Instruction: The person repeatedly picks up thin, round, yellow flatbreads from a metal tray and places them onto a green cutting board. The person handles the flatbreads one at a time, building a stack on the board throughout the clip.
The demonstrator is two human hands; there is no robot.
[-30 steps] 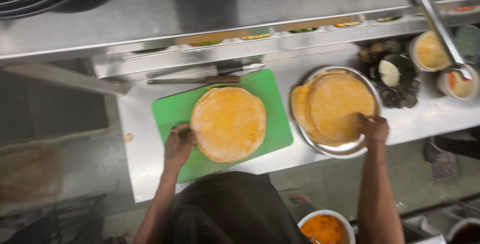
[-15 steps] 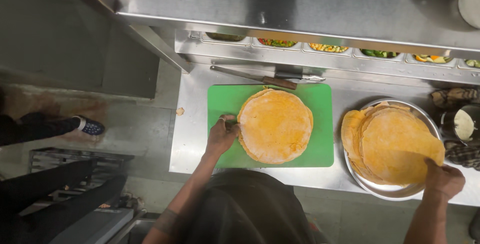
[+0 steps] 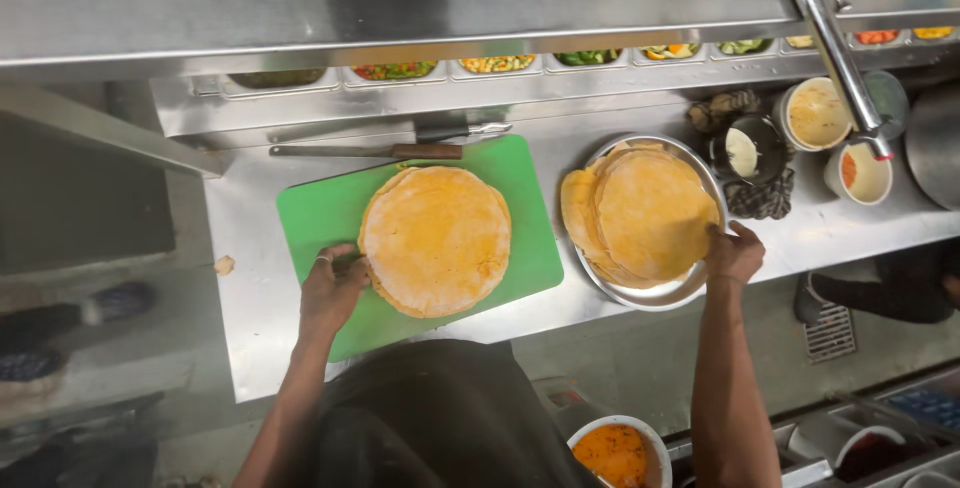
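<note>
Curling our left hand (image 3: 333, 285) fingers against the edge of the flatbread stack (image 3: 436, 239), we pinned it on the green cutting board (image 3: 318, 214). Our right hand (image 3: 733, 253) gripped the top flatbread (image 3: 650, 210) in the metal plate (image 3: 660, 293). A knife (image 3: 370, 151) lay just beyond the board.
</note>
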